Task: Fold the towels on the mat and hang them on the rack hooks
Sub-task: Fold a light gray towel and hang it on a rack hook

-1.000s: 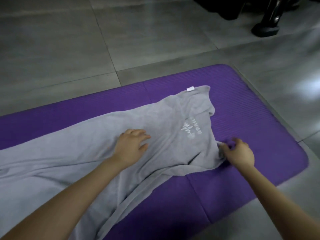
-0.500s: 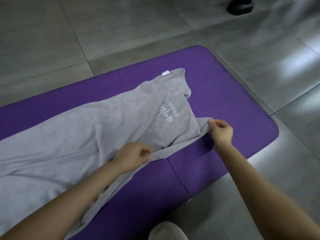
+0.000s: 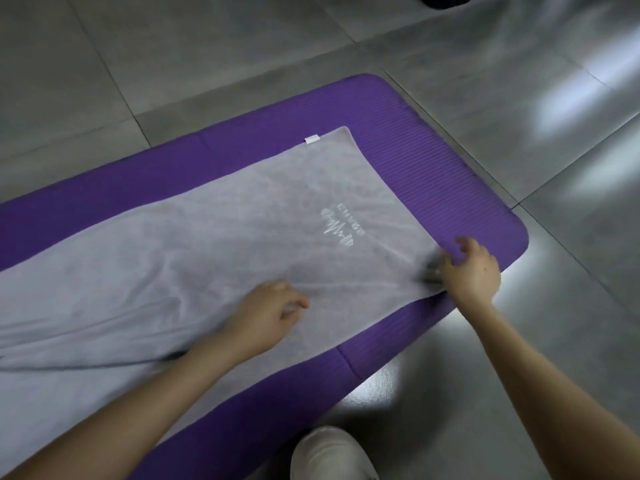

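A long grey towel (image 3: 214, 244) with a white logo and a small white tag lies spread nearly flat along the purple mat (image 3: 433, 174). My left hand (image 3: 266, 315) rests on the towel near its front edge, with fingers loosely curled and nothing held. At the towel's near right corner, my right hand (image 3: 472, 271) pinches the fabric, which bunches into small creases at the thumb. The towel's left end runs out of view. No rack or hooks are in sight.
Grey floor tiles (image 3: 519, 81) surround the mat, with bright reflections on the right. A dark object (image 3: 445, 1) sits at the top edge. A pale knee or shoe (image 3: 329, 455) shows at the bottom, just in front of the mat.
The folded-over right end of the towel has been pulled out flat. My right hand drew the corner towards the mat's near right edge. My left hand let go of the front edge.
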